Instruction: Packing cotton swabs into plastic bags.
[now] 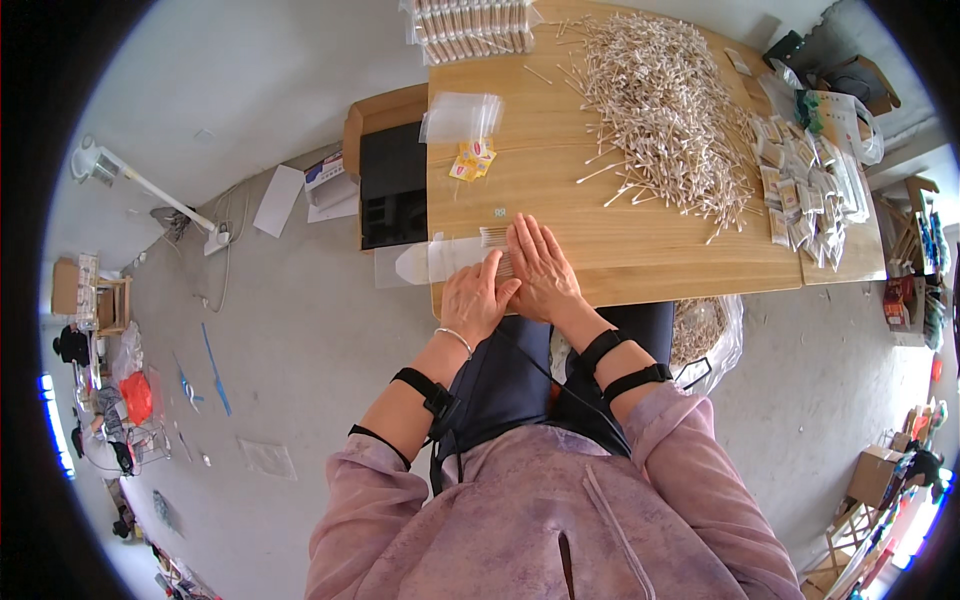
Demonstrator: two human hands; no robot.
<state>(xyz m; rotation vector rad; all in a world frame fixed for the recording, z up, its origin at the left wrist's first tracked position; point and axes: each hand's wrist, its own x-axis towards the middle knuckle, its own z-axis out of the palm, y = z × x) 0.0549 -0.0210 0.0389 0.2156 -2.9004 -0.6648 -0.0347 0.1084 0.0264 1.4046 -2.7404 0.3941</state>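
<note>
At the near left edge of the table, my left hand [474, 302] is curled, thumb and forefinger closing on a small row of cotton swabs [492, 237]. Flat over the same swabs lies my right hand [543, 268], its fingers stretched out and pointing away from me. The swabs' lower ends are mostly hidden beneath both hands. Beside them, a clear plastic bag [448, 256] reaches left past the table edge; whether the swabs are inside it I cannot tell.
A large heap of loose cotton swabs [665, 110] covers the table's far right. Small filled packs [808, 190] lie right of it. Clear bags [463, 118] and yellow cards [472, 160] lie far left, with stacked swab packs [470, 30] behind. An open cardboard box [393, 185] stands left of the table.
</note>
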